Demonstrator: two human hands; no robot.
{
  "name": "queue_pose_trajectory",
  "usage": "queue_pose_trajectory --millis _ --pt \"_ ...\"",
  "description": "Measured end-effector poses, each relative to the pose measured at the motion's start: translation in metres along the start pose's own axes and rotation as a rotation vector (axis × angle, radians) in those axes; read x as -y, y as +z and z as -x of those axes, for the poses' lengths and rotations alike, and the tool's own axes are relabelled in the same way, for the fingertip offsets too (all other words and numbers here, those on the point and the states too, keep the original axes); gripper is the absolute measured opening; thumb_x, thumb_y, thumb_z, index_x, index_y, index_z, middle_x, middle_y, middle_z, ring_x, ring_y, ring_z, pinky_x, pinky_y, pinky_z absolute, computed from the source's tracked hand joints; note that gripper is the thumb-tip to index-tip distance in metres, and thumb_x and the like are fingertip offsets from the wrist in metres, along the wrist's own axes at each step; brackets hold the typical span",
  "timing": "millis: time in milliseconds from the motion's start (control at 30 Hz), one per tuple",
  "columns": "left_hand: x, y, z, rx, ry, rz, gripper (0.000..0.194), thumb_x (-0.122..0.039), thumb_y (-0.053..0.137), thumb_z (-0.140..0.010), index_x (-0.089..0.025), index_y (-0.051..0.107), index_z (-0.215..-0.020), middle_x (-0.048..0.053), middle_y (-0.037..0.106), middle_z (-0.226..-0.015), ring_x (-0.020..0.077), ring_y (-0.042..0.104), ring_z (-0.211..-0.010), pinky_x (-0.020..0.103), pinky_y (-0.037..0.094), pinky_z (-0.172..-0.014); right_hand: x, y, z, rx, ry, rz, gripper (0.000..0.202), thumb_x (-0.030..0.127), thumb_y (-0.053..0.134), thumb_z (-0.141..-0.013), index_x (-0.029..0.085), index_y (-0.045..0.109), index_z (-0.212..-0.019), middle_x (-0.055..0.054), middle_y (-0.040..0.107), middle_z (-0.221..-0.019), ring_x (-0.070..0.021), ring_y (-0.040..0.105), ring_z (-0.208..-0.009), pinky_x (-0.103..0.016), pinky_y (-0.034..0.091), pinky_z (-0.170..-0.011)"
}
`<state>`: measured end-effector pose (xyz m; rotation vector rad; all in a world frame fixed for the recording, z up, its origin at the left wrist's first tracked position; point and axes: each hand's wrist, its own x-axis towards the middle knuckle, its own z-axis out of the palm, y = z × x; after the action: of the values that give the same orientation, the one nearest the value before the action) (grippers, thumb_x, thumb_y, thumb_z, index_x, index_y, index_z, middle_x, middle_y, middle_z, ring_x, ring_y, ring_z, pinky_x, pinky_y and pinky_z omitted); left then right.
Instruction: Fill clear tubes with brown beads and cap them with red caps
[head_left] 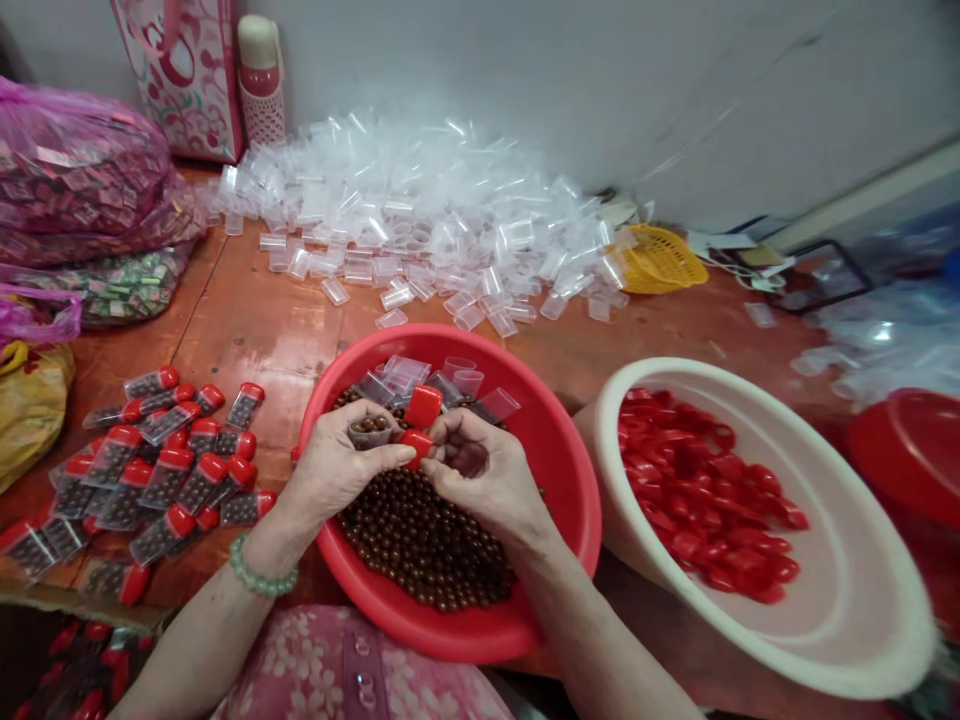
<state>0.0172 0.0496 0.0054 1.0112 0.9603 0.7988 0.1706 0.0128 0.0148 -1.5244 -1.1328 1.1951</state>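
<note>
My left hand (pixel 326 470) is closed around a small clear plastic case (pixel 370 436) with brown beads showing in its open end. Its thumb reaches across to a red cap (pixel 414 450), which the fingers of my right hand (pixel 487 480) pinch. Just above is another red piece (pixel 424 406); whether it is joined to the cap I cannot tell. Both hands are over a red basin (pixel 574 500) holding a heap of brown beads (pixel 427 545). Several empty clear cases (pixel 405 373) lie at the basin's far side.
Filled cases with red caps (pixel 169 475) are scattered at left. A white basin (pixel 847 640) of red caps (pixel 697 490) stands at right. Behind lies a large pile of clear cases (pixel 450 230), beside a yellow basket (pixel 660 262). Purple bags (pixel 82 170) and a flask (pixel 261 85) are at far left.
</note>
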Motion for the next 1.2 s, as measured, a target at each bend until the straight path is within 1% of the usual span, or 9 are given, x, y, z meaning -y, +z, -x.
queue_pose_trajectory --millis 133,267,333,400,500,667,800,933,1200 --pt "0.001 -0.001 0.001 0.019 0.003 -0.019 0.024 -0.024 0.078 -0.06 -0.014 0.06 -0.073 -0.004 0.058 -0.069 0.0098 0.052 -0.067 0.023 0.04 -0.066 -0.003 -0.003 0.001 0.022 -0.008 0.019 0.017 0.02 0.066 -0.056 0.019 0.053 -0.066 0.005 0.053 -0.055 -0.0063 0.044 -0.047 -0.018 0.036 -0.045" --pt "0.002 -0.001 0.001 0.009 0.005 -0.006 0.022 -0.023 0.077 -0.064 -0.014 0.06 -0.075 -0.004 0.059 -0.07 0.009 0.052 -0.067 0.023 0.039 -0.068 -0.012 -0.01 0.003 -0.046 -0.055 0.033 0.013 0.021 0.065 -0.06 0.02 0.052 -0.062 0.005 0.051 -0.055 -0.0063 0.041 -0.047 -0.019 0.032 -0.044" --pt "0.002 0.0 0.001 0.038 -0.005 -0.009 0.021 -0.022 0.076 -0.064 -0.014 0.06 -0.073 -0.004 0.058 -0.069 0.0087 0.051 -0.066 0.023 0.039 -0.066 -0.014 -0.012 0.003 -0.038 -0.064 0.009 0.013 0.021 0.065 -0.061 0.02 0.052 -0.062 0.004 0.053 -0.058 -0.0073 0.043 -0.049 -0.02 0.034 -0.046" --pt "0.002 0.0 0.001 0.053 -0.015 -0.001 0.021 -0.023 0.077 -0.064 -0.014 0.06 -0.074 -0.004 0.058 -0.069 0.0092 0.051 -0.067 0.023 0.039 -0.067 -0.012 -0.011 0.003 0.022 -0.061 -0.024 0.011 0.019 0.065 -0.062 0.02 0.054 -0.065 0.003 0.055 -0.062 -0.0091 0.047 -0.055 -0.021 0.039 -0.051" --pt "0.002 0.0 0.001 0.015 0.002 0.011 0.022 -0.024 0.076 -0.065 -0.014 0.06 -0.077 -0.003 0.059 -0.072 0.0096 0.052 -0.069 0.024 0.04 -0.069 -0.008 -0.006 0.0 0.078 -0.057 -0.061 0.01 0.018 0.066 -0.062 0.02 0.058 -0.069 0.002 0.056 -0.065 -0.0097 0.05 -0.058 -0.021 0.042 -0.054" --pt "0.001 -0.001 0.0 0.046 -0.008 0.032 0.021 -0.023 0.076 -0.065 -0.014 0.06 -0.076 -0.003 0.057 -0.071 0.0091 0.051 -0.069 0.023 0.039 -0.069 -0.012 -0.005 -0.003 0.039 -0.071 -0.068 0.013 0.021 0.071 -0.067 0.02 0.058 -0.071 0.003 0.055 -0.064 -0.0084 0.049 -0.056 -0.02 0.042 -0.053" --pt "0.004 -0.001 -0.001 0.095 -0.02 0.051 0.02 -0.021 0.075 -0.066 -0.014 0.06 -0.077 -0.003 0.058 -0.073 0.0092 0.052 -0.071 0.024 0.039 -0.071 -0.014 -0.011 -0.006 -0.008 -0.112 -0.121 0.02 0.028 0.076 -0.071 0.022 0.063 -0.085 0.001 0.062 -0.074 -0.0106 0.056 -0.065 -0.022 0.049 -0.062" --pt "0.006 -0.001 -0.002 0.113 -0.044 0.066 0.023 -0.022 0.077 -0.064 -0.015 0.059 -0.078 -0.005 0.056 -0.071 0.008 0.049 -0.067 0.024 0.037 -0.069 -0.008 -0.014 -0.012 -0.001 -0.177 -0.139 0.029 0.028 0.078 -0.073 0.026 0.067 -0.099 0.0 0.068 -0.086 -0.0127 0.061 -0.075 -0.024 0.052 -0.069" --pt "0.007 0.0 -0.001 0.137 -0.044 0.102 0.021 -0.018 0.075 -0.065 -0.015 0.058 -0.078 -0.006 0.054 -0.068 0.0069 0.047 -0.064 0.024 0.035 -0.066 -0.002 -0.014 -0.015 0.01 -0.199 -0.099 0.023 0.031 0.077 -0.074 0.026 0.07 -0.095 -0.001 0.071 -0.088 -0.0147 0.065 -0.079 -0.026 0.054 -0.07"
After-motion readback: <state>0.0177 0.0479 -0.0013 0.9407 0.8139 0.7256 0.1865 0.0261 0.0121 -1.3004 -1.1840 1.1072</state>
